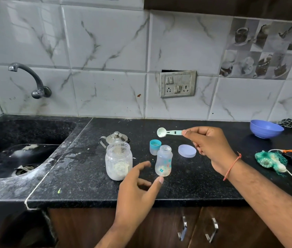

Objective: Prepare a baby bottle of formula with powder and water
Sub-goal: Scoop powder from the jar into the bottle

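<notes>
Black speckled stone makes up the counter (88, 176), and the baby bottle (163, 161) stands upright and uncapped on it, near the front edge. Left of the bottle sits a sunken sink (4, 158) with a tap (32, 79) on the tiled wall above. Far right of the bottle is a blue bowl (266, 128). The clear powder jar (118, 161) stands open just left of the bottle, with a steel pot (115, 137) behind it. The left hand (136, 190) hovers at the bottle's base, fingers spread, thumb tip close to it; I cannot tell if it touches. The right hand (211, 145) pinches the handle of a scoop (168, 132) held above and behind the bottle. A round lid (187, 150) lies just right of the bottle, and a blue cap (155, 146) stands behind it.
</notes>
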A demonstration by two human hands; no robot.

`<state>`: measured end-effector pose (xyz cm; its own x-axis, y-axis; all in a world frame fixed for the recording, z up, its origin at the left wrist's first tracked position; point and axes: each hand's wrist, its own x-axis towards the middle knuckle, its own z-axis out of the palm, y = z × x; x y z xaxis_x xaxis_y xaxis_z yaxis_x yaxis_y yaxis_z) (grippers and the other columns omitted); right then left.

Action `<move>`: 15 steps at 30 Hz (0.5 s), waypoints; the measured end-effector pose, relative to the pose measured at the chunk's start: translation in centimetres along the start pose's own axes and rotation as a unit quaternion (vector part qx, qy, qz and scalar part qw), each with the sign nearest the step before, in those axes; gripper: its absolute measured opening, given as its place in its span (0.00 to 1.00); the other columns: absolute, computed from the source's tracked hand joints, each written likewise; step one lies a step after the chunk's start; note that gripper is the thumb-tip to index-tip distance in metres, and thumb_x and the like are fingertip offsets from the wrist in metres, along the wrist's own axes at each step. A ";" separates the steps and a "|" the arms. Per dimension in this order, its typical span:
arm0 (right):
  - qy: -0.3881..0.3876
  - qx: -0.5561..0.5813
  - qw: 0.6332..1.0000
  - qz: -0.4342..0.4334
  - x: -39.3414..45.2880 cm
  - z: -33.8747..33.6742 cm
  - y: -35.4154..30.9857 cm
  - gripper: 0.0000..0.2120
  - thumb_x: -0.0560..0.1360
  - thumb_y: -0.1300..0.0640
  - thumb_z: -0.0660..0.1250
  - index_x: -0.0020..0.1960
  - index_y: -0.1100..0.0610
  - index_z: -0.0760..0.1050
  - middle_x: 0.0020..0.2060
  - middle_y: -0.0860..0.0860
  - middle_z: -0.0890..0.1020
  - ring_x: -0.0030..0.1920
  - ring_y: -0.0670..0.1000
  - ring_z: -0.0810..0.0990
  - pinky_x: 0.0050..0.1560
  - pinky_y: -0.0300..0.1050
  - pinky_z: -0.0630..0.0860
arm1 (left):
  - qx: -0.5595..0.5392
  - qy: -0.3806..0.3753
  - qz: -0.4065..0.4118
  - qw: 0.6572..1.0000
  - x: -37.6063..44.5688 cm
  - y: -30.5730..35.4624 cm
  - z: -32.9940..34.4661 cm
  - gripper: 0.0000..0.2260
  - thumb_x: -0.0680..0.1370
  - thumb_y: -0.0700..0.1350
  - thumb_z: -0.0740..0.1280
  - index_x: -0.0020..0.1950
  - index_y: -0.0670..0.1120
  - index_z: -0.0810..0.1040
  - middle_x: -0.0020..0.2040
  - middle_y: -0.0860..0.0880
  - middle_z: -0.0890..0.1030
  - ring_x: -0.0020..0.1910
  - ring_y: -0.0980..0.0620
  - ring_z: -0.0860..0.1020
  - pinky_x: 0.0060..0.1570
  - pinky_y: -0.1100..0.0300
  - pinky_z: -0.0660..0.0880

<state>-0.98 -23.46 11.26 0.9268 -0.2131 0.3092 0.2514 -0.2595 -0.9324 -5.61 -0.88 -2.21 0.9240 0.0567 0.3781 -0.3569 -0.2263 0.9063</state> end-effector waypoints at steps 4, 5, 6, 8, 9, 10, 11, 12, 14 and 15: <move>-0.037 -0.001 0.999 0.009 0.0 1.7 -1.0 0.04 0.77 0.54 0.78 0.46 0.54 0.90 0.26 0.49 0.74 0.27 0.46 0.67 0.27 0.36 0.66 | 0.055 0.123 0.148 0.980 0.4 -1.1 -4.1 0.17 0.76 0.54 0.83 0.58 0.58 0.79 0.49 0.59 0.79 0.48 0.51 0.80 0.47 0.57 0.77; -0.050 -0.002 0.999 0.011 0.0 2.3 -1.3 0.04 0.77 0.54 0.78 0.47 0.54 0.90 0.26 0.48 0.75 0.28 0.46 0.68 0.27 0.37 0.66 | 0.077 0.149 0.171 0.971 1.3 -1.3 -5.3 0.20 0.75 0.53 0.83 0.61 0.56 0.77 0.52 0.60 0.77 0.52 0.52 0.79 0.51 0.55 0.77; -0.062 -0.002 0.998 0.013 -0.1 2.9 -1.6 0.04 0.77 0.54 0.77 0.48 0.54 0.90 0.26 0.48 0.75 0.28 0.45 0.68 0.27 0.37 0.66 | 0.097 0.168 0.177 0.965 2.2 -1.5 -6.4 0.26 0.73 0.52 0.84 0.65 0.54 0.75 0.57 0.59 0.75 0.57 0.53 0.78 0.56 0.54 0.76; -0.084 -0.003 0.996 0.011 -0.1 4.2 -2.2 0.04 0.78 0.55 0.77 0.48 0.54 0.90 0.27 0.49 0.76 0.28 0.44 0.68 0.27 0.36 0.66 | 0.130 0.171 0.143 0.966 4.4 -2.0 -8.5 0.40 0.70 0.53 0.87 0.75 0.51 0.70 0.65 0.57 0.71 0.65 0.53 0.75 0.67 0.54 0.73; -0.092 -0.007 0.996 0.008 0.0 4.9 -2.4 0.04 0.78 0.54 0.76 0.48 0.53 0.90 0.27 0.48 0.76 0.28 0.44 0.68 0.27 0.36 0.66 | 0.130 0.149 0.107 0.974 5.4 -2.3 -9.2 0.46 0.68 0.54 0.88 0.79 0.53 0.66 0.67 0.57 0.71 0.67 0.52 0.74 0.69 0.53 0.73; -0.100 -0.010 0.995 0.004 0.1 5.6 -2.5 0.04 0.78 0.54 0.76 0.48 0.53 0.89 0.27 0.48 0.76 0.27 0.43 0.69 0.27 0.35 0.66 | 0.119 0.117 0.068 0.984 6.1 -2.6 -9.8 0.51 0.66 0.56 0.89 0.81 0.56 0.63 0.69 0.57 0.71 0.68 0.53 0.75 0.70 0.53 0.74; -0.108 -0.011 0.994 0.000 0.2 6.3 -2.6 0.04 0.78 0.54 0.77 0.48 0.54 0.89 0.27 0.47 0.76 0.27 0.42 0.69 0.27 0.34 0.67 | 0.101 0.081 0.040 0.991 6.6 -2.9 -10.1 0.54 0.64 0.58 0.89 0.82 0.59 0.61 0.69 0.57 0.72 0.67 0.55 0.75 0.68 0.52 0.77; -0.114 -0.010 0.993 -0.003 0.3 6.9 -2.6 0.04 0.78 0.55 0.77 0.47 0.54 0.89 0.26 0.46 0.77 0.27 0.42 0.69 0.27 0.33 0.67 | 0.086 0.052 0.022 0.995 6.9 -3.3 -10.3 0.56 0.63 0.59 0.90 0.82 0.62 0.60 0.69 0.58 0.73 0.66 0.57 0.77 0.67 0.51 0.79; -0.126 -0.021 0.992 -0.006 0.6 8.1 -2.6 0.04 0.77 0.55 0.78 0.47 0.55 0.89 0.26 0.44 0.78 0.27 0.41 0.70 0.28 0.32 0.67 | 0.070 0.010 0.004 0.998 7.1 -4.2 -10.4 0.58 0.60 0.61 0.90 0.82 0.62 0.60 0.69 0.61 0.74 0.65 0.59 0.79 0.65 0.49 0.82; -0.133 -0.036 0.990 -0.009 0.7 8.7 -2.6 0.04 0.76 0.54 0.78 0.47 0.55 0.89 0.27 0.44 0.79 0.28 0.41 0.71 0.28 0.32 0.67 | 0.070 -0.006 0.000 0.998 7.1 -4.6 -10.3 0.58 0.59 0.62 0.89 0.82 0.62 0.60 0.69 0.63 0.74 0.65 0.61 0.79 0.65 0.50 0.82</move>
<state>1.44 -14.74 12.32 0.9655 0.0461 0.2564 0.2570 -0.3301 -0.9083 1.22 10.61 -1.77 0.9256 0.0452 0.3759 -0.3359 -0.3600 0.8704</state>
